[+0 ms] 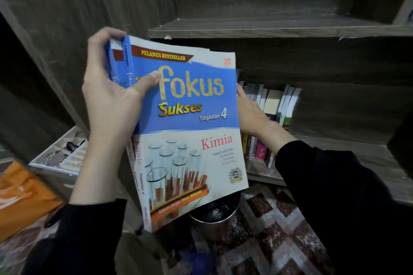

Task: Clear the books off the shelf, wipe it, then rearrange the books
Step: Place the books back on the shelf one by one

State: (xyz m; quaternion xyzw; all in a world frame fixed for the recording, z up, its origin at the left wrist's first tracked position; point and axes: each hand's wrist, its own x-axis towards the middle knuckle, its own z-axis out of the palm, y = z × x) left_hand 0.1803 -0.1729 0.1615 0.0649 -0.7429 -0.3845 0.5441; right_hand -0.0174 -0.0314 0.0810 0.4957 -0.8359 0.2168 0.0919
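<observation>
Gripping two Fokus textbooks (190,131) by the spines, left hand (109,96) fingers clenched (right hand (250,111) half hidden, grip unclear).

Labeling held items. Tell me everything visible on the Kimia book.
The Kimia book is a thick paperback: blue upper cover reading "fokus Sukses Tingkatan 4", white lower half with test tubes, white spine. It is held upright, tilted, in front of the shelf. The left hand grips its spine together with other blue-spined books; the right hand sits at its right edge.
</observation>
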